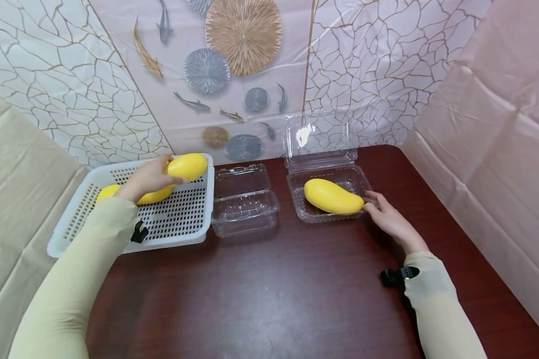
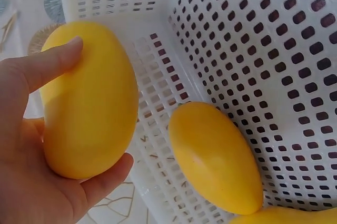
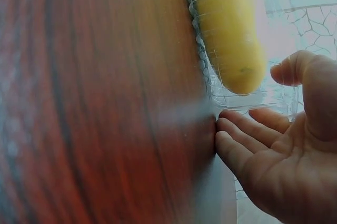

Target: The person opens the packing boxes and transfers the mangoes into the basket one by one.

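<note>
My left hand (image 1: 144, 180) grips a yellow mango (image 1: 190, 167) over the white basket (image 1: 210, 199). In the left wrist view, thumb and fingers wrap around that mango (image 2: 95, 103). Below it, a second mango (image 2: 216, 158) lies in the basket, and part of a third (image 2: 292, 217) shows at the lower edge. On the right, another mango (image 1: 330, 196) rests in a clear plastic clamshell box (image 1: 301, 212) whose lid (image 1: 321, 142) stands raised. My right hand (image 1: 391, 219) is at the box's right side, fingers fairly straight; in the right wrist view its fingertips (image 3: 226, 124) lie beside the box wall.
Another clear clamshell box (image 1: 244, 219) stands between the basket and the mango's box. All of these sit along the back of a dark red-brown table (image 1: 260, 289). Patterned cloth (image 1: 364, 65) hangs behind, with plain cloth walls left and right.
</note>
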Demonstrator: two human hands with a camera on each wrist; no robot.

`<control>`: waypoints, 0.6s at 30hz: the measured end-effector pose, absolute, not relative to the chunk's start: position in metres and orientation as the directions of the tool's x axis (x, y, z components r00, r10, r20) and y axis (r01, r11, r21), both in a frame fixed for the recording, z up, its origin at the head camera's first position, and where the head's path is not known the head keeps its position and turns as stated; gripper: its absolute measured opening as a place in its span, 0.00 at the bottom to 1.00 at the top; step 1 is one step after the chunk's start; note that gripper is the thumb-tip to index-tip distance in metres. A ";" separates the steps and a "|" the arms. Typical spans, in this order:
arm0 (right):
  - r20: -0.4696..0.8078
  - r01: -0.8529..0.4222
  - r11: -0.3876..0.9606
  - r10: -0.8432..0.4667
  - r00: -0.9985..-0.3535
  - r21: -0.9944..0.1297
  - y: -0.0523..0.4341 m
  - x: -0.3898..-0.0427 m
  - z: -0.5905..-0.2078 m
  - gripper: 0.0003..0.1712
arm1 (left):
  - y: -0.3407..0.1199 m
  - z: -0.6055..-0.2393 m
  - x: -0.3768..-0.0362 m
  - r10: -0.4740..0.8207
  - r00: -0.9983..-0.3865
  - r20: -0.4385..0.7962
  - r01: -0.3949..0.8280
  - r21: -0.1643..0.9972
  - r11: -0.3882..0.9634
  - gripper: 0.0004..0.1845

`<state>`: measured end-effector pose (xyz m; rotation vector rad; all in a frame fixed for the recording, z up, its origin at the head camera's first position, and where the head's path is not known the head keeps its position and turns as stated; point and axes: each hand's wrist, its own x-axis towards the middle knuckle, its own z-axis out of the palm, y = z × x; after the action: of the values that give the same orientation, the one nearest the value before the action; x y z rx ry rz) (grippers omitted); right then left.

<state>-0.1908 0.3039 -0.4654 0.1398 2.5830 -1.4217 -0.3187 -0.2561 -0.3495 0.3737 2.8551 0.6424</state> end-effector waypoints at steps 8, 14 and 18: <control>-0.198 0.161 0.530 -0.012 -0.980 -0.832 0.303 -0.189 -0.466 0.40 | -0.258 -0.354 -0.321 0.289 -0.940 -0.180 0.184 0.445 0.877 0.42; -0.198 0.165 0.537 -0.004 -0.980 -0.827 0.304 -0.189 -0.469 0.40 | -0.258 -0.357 -0.321 0.307 -0.926 -0.221 0.184 0.446 0.876 0.41; -0.182 0.150 0.533 -0.008 -0.983 -0.833 0.306 -0.189 -0.468 0.40 | -0.256 -0.353 -0.324 0.317 -0.922 -0.221 0.208 0.409 0.888 0.41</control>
<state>-0.1893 0.3060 -0.4679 0.1210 2.6040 -1.4385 -0.3237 -0.2563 -0.3527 0.3940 2.7738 0.5559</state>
